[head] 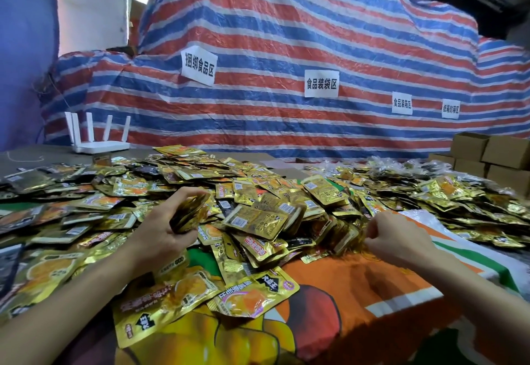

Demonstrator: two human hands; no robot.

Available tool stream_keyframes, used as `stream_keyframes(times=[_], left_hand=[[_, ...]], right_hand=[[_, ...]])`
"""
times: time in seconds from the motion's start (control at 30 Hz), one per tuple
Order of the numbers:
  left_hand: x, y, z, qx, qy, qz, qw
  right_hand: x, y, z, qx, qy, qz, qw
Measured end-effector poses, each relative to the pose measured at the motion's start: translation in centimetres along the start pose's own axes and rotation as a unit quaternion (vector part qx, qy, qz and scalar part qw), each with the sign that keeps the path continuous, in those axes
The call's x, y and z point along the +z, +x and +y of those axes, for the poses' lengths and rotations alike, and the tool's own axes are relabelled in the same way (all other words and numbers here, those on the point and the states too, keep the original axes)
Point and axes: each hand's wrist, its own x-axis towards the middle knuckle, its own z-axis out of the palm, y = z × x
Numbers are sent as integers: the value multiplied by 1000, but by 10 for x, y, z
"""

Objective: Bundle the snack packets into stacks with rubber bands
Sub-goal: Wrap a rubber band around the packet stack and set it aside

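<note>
Gold-foil stack of packets (pixel 190 214) sits in my left hand (pixel 163 229), fingers and thumb curled round it, above the near-left part of the heap of loose packets (pixel 258 192). Its long axis slants up and away to the right, edges facing me. My right hand (pixel 395 238) is curled at a tangle of rubber bands (pixel 362 242); I cannot tell whether it pinches one. Behind hangs a striped tarp (pixel 286 34).

A white router (pixel 99 146) with 5 antennas stands far left. Behind, a striped tarp (pixel 286 20) carries 4 paper signs (pixel 321 83). Cardboard boxes (pixel 487 152) sit far right.
</note>
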Motion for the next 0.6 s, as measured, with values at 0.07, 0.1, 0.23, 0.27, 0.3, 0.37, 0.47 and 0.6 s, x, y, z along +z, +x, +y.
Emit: stream_keyframes(times=[0.07,0.1,0.23,0.27,0.3,0.37,0.47,0.6], left_hand=[[0,0,-1,6,6,5,1000],[-1,0,-2,9,7,7,1000],[0,2,-4,15,3,9,1000],[0,2,-4,16,4,8,1000],[0,2,-4,17,6,8,1000],[0,2,-5,15,5,7,1000],[-1,2,-5,12,-4,1,1000],[-2,2,-3,12,-14,-3,1000]], right_hand=[[1,0,1,14,-20,6,1000],[1,1,2,20,-25,7,999],[-3,5,2,-4,3,28,1000],[-4,5,0,-31,21,24,999],[-5,4,-4,-71,44,5,997],[-4,-1,-14,-152,77,-72,983],[1,-9,-21,-204,40,-146,967],[-1,-9,-16,-137,-131,-113,975]])
